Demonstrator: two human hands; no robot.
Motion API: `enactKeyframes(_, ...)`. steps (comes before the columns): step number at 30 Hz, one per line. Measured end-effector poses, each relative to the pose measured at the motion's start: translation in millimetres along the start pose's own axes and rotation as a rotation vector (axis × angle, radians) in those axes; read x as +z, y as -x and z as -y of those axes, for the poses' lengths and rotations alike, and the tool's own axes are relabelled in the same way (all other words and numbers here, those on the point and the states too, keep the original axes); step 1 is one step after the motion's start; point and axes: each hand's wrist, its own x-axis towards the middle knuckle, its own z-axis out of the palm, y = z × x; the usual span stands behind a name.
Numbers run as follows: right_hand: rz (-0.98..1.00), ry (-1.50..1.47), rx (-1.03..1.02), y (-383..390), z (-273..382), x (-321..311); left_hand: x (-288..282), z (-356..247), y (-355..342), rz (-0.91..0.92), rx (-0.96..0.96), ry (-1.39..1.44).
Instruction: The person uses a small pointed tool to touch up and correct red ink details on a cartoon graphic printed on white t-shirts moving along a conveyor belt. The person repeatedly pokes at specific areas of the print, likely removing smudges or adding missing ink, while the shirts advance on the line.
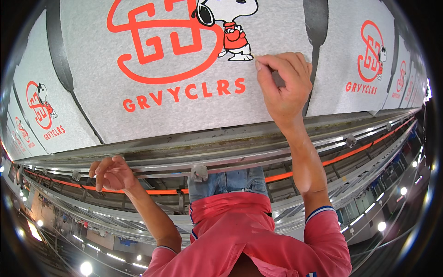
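Note:
A light grey heathered fabric panel [184, 117] lies flat on the long table. It bears a red looped emblem [170, 78], red lettering beneath, and a black-and-white cartoon dog [235, 39] in a red top. Thumb and index finger of my right hand [287, 83] are pinched together at the fabric, just right of the dog's foot. Whatever they hold, if anything, is too small to make out. My left hand [112, 174] hangs by the table's near edge with loosely curled fingers apart, holding nothing.
Similar printed panels [360, 69] run along the table to both sides, with dark grey strips [316, 23] between them. Metal rails [230, 159] with small grey blocks [199, 172] line the near edge, and an orange strip [332, 159] runs below them, close to my body.

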Motion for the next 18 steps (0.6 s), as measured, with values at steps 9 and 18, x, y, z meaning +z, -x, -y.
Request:
enactKeyframes(9, -0.115, -0.448, 0.354, 6, -3, -36, 7, 7, 2, -0.097, 0.144, -0.018)
enactKeyframes(18, -0.148, -0.992, 0.735, 27, -76, -169, 100, 205, 8, 0.195, -0.09, 0.151)
